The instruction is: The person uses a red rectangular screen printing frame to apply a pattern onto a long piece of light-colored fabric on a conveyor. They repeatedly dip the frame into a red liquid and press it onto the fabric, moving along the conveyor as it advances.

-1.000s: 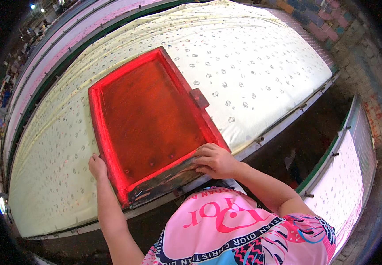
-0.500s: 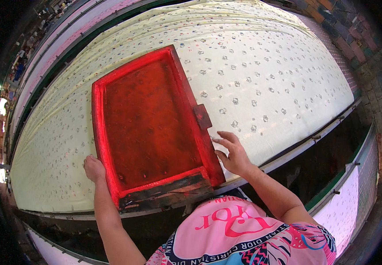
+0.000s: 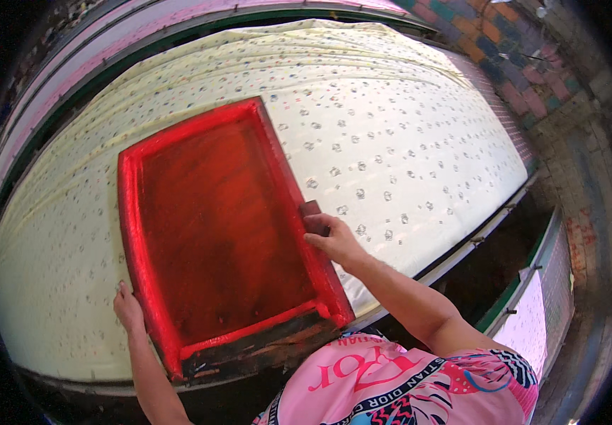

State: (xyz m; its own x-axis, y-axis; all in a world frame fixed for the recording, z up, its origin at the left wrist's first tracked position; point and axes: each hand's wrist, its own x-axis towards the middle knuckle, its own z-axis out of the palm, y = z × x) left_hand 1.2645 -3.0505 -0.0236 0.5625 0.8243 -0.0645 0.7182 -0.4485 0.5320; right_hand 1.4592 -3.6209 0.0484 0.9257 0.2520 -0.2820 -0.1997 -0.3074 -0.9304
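A large red-stained screen printing frame lies tilted on pale yellow printed cloth. Its dark red mesh is smeared and streaked. My right hand is closed round a small dark block on the frame's right side, with part of the block hidden under the fingers. At the lower left, my left hand is curled against the frame's outer side. Some of its fingers are hidden from view. Near me, the frame's dark end board reaches the table's front edge.
The cloth bunches into folds along the far side and carries rows of small dark motifs. Another long table with pink cloth runs beyond it. Behind me on the right stands a further table. Coloured paving lies at the far right.
My right hand has closed on the block, where its fingers were spread beside the frame. The whole view has shifted, and the frame keeps about the same place on the cloth.
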